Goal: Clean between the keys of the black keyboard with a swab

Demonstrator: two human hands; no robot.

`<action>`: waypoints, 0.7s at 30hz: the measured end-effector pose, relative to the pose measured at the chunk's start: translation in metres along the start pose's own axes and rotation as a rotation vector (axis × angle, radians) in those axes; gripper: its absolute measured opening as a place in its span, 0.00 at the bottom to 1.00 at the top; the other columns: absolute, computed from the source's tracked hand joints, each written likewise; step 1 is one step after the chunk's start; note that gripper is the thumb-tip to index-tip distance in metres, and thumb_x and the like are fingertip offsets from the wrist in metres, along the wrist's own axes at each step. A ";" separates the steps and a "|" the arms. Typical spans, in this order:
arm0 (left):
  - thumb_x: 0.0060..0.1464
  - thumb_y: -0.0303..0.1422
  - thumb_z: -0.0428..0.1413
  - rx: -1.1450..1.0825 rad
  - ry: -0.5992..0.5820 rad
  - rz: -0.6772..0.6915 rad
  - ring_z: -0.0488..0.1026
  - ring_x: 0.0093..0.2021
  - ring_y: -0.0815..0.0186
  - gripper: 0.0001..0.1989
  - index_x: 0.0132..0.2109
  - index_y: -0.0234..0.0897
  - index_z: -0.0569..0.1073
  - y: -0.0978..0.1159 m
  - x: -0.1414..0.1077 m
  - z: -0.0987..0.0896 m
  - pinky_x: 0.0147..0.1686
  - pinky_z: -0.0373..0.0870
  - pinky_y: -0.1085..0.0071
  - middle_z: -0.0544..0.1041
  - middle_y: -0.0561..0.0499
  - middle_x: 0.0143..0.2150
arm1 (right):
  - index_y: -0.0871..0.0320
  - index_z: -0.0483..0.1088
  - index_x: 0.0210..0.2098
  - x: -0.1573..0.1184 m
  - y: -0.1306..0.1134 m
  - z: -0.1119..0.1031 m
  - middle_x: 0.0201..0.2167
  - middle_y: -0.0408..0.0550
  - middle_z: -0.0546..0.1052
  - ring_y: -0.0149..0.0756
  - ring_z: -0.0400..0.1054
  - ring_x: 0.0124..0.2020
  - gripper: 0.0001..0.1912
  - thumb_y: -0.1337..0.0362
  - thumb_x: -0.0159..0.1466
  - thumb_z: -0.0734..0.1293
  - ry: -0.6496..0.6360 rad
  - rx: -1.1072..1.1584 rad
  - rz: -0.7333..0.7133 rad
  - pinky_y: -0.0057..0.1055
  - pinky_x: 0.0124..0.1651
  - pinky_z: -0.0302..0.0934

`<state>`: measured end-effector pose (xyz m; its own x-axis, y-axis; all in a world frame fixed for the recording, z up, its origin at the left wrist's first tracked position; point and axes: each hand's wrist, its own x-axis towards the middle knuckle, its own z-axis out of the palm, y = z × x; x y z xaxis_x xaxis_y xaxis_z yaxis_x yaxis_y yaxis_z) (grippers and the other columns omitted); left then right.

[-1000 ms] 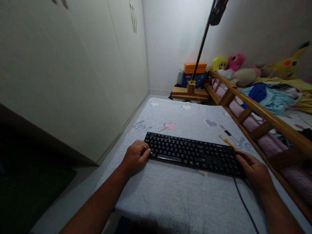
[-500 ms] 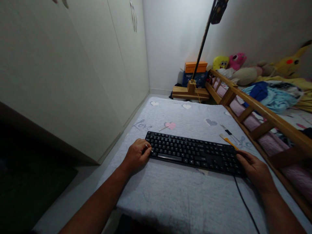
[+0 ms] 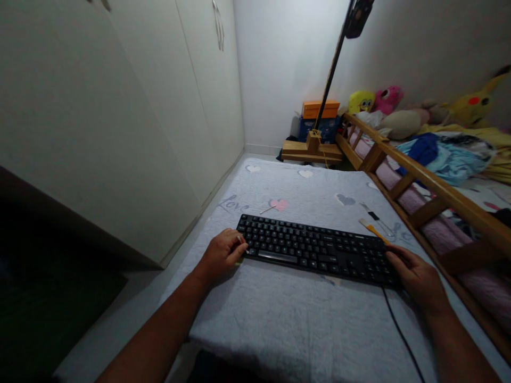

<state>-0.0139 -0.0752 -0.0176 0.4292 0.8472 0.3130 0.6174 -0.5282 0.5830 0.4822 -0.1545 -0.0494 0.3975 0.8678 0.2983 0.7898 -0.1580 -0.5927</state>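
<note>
A black keyboard [image 3: 311, 248] lies on the cloth-covered table, its cable [image 3: 401, 327] running toward me from the right part of its near edge. At its left end, my left hand [image 3: 224, 252] pinches a thin white cotton swab [image 3: 239, 239] between thumb and fingers. The swab's lower tip is by the keys at the near left corner; the rest is mostly hidden by the fingers. My right hand [image 3: 415, 274] grips the keyboard's right end, thumb on top and fingers round the edge. A second cotton swab [image 3: 267, 209] lies on the cloth behind the keyboard.
Behind the keyboard's right end lie a brush with an orange handle [image 3: 373, 230] and a wire keycap puller [image 3: 377, 218]. The patterned cloth [image 3: 279, 314] covers the table. A white wardrobe [image 3: 159, 106] stands left, a wooden bed rail [image 3: 435, 183] right, a stand's wooden base [image 3: 311, 151] beyond.
My left hand has shifted slightly left with the cotton swab, whose lower tip stays near the keyboard's corner. My right hand keeps its grip on the keyboard, almost unmoved.
</note>
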 end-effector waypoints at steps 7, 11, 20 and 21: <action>0.61 0.34 0.51 -0.010 0.014 -0.003 0.70 0.35 0.63 0.11 0.29 0.38 0.70 0.000 0.000 0.000 0.38 0.66 0.67 0.72 0.50 0.30 | 0.55 0.79 0.43 0.001 0.000 0.000 0.43 0.52 0.82 0.55 0.75 0.46 0.26 0.43 0.58 0.64 -0.005 0.007 0.039 0.45 0.50 0.68; 0.61 0.33 0.51 0.026 0.053 -0.011 0.70 0.36 0.62 0.11 0.30 0.38 0.71 -0.001 0.001 0.001 0.39 0.66 0.66 0.73 0.49 0.31 | 0.55 0.78 0.44 0.002 -0.001 0.000 0.44 0.52 0.82 0.56 0.75 0.48 0.27 0.42 0.57 0.65 -0.036 0.019 0.080 0.46 0.53 0.67; 0.61 0.31 0.51 0.024 0.056 0.003 0.69 0.36 0.63 0.10 0.31 0.37 0.71 -0.001 0.001 0.001 0.39 0.65 0.66 0.73 0.49 0.31 | 0.55 0.78 0.44 0.002 0.002 0.000 0.45 0.53 0.81 0.57 0.74 0.50 0.28 0.41 0.57 0.64 -0.034 0.020 0.074 0.50 0.56 0.65; 0.61 0.31 0.51 0.020 0.045 0.012 0.69 0.35 0.63 0.10 0.31 0.37 0.71 -0.001 0.000 0.001 0.38 0.65 0.66 0.72 0.49 0.31 | 0.55 0.78 0.44 0.002 0.002 0.001 0.45 0.53 0.81 0.56 0.74 0.50 0.28 0.41 0.57 0.64 -0.028 0.018 0.075 0.50 0.56 0.65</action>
<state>-0.0140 -0.0741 -0.0189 0.4068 0.8424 0.3534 0.6258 -0.5388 0.5640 0.4840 -0.1528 -0.0503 0.4418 0.8668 0.2312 0.7498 -0.2152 -0.6257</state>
